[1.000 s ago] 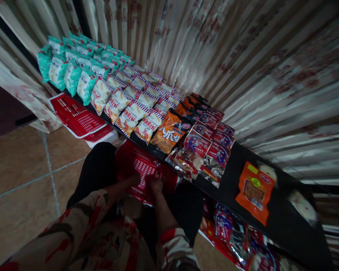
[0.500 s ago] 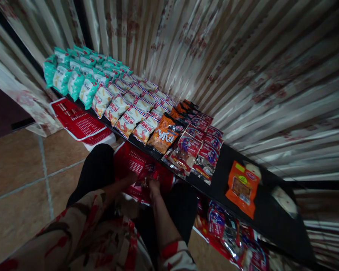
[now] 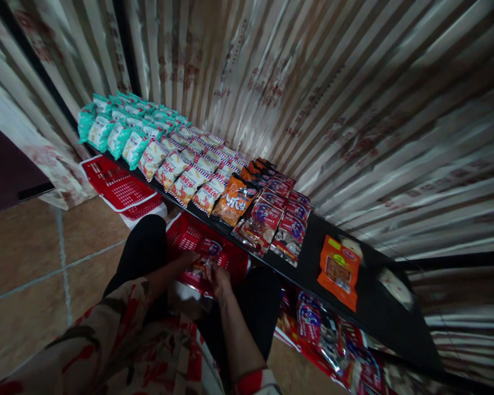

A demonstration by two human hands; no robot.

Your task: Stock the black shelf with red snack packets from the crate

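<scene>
Both my hands are down in a red plastic basket (image 3: 185,233) that rests on my lap under the edge of a black shelf (image 3: 374,318). My left hand (image 3: 188,258) and my right hand (image 3: 218,277) are closed on a red and blue snack packet (image 3: 208,253) between them, lifted just above the basket. My sleeves are patterned in cream and red. On the shelf above the basket lie matching red and blue packets (image 3: 286,233) in rows.
The shelf carries rows of teal bags (image 3: 119,131), striped white bags (image 3: 189,175), orange bags (image 3: 234,200) and one orange packet (image 3: 337,271) apart at the right. A second red basket (image 3: 119,189) sits on the tiled floor at left. More red packets (image 3: 325,334) lie below the shelf. Striped curtains hang behind.
My hands went from resting in the basket to holding a red and blue packet, raised slightly. The view has tilted up and drawn back from the shelf.
</scene>
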